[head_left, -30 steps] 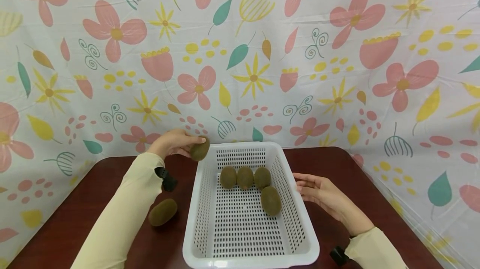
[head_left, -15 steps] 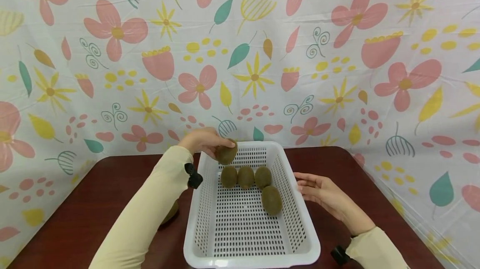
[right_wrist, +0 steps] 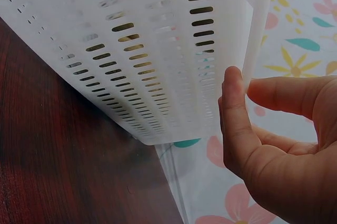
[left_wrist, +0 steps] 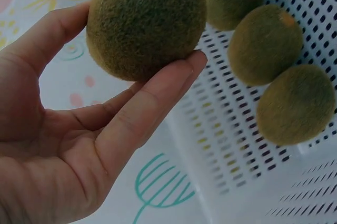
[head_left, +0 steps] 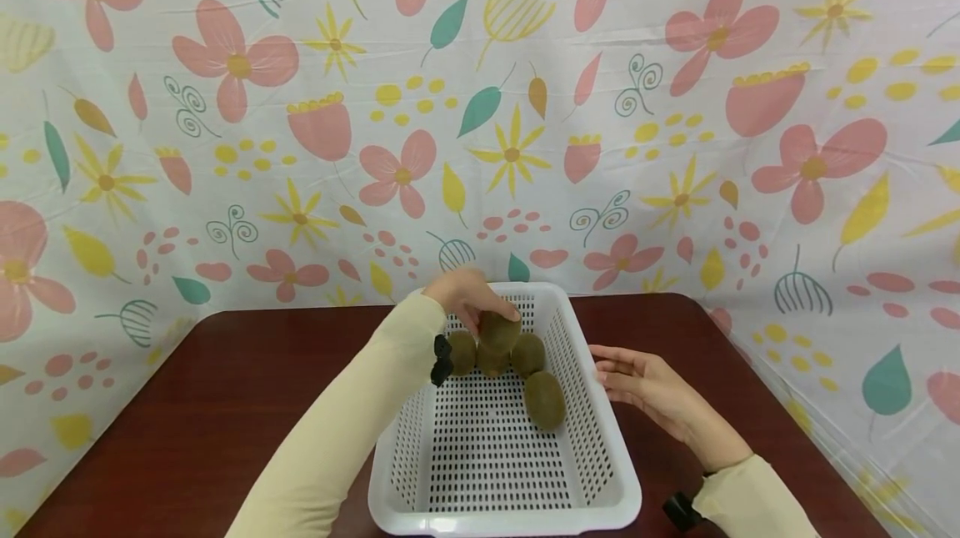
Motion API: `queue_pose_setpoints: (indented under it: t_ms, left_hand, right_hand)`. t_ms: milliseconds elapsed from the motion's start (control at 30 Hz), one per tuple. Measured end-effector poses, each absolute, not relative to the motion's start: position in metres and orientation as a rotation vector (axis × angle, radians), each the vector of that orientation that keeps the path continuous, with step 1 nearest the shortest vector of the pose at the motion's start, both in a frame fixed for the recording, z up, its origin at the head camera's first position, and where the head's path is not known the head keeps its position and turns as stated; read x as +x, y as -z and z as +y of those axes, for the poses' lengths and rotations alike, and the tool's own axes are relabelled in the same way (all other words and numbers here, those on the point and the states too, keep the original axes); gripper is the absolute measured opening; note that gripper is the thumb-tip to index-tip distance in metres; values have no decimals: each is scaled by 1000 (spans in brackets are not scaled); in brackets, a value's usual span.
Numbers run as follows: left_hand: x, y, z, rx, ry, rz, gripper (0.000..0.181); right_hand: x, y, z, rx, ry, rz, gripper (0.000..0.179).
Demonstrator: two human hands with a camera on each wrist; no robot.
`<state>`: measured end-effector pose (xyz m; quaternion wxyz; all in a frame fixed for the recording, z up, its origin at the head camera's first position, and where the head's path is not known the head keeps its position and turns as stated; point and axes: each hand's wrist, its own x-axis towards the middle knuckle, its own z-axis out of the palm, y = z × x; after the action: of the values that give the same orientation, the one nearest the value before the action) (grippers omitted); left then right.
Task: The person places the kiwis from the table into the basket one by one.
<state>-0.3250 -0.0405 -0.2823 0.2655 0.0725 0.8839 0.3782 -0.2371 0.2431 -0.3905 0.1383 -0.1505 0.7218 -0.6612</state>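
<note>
My left hand (head_left: 472, 298) grips a brown fuzzy kiwi (head_left: 499, 333) between thumb and fingers, above the white perforated plastic basket (head_left: 615, 471). In the left wrist view, the thumb and fingers hold this kiwi (left_wrist: 147, 21) from either side. Below it, three kiwis stand in a row near the basket's far end: a left one (head_left: 462, 353), a partly covered middle one (head_left: 492, 364) and a right one (head_left: 528, 354). Another kiwi (head_left: 544, 401) lies in front of the right one. My right hand (head_left: 648, 392) pinches the basket's right rim (right_wrist: 256, 29), fingertips against the outer wall.
The basket stands on a dark red-brown table (head_left: 247, 404). Behind the table and along its sides hangs a white cloth (head_left: 480, 188) printed with flowers and leaves. My left sleeve (head_left: 352, 429) crosses over the table to the basket's left side.
My left hand has carried the kiwi rightward from beside the basket's far left corner to above the row. The left forearm now covers the kiwi on the table. The right hand stays put.
</note>
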Motion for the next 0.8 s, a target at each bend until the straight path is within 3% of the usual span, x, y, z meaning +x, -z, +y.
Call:
queue_pose_setpoints:
  t_ms: [400,800]
  left_hand:
    - [-315,316,-24,150,-846,2409,48]
    - [-315,343,-18,85,-619,2394,51]
  right_hand:
    - [-237,388,243,-450,1905,2088,60]
    - [-237,390,243,-475,1915,2072,60]
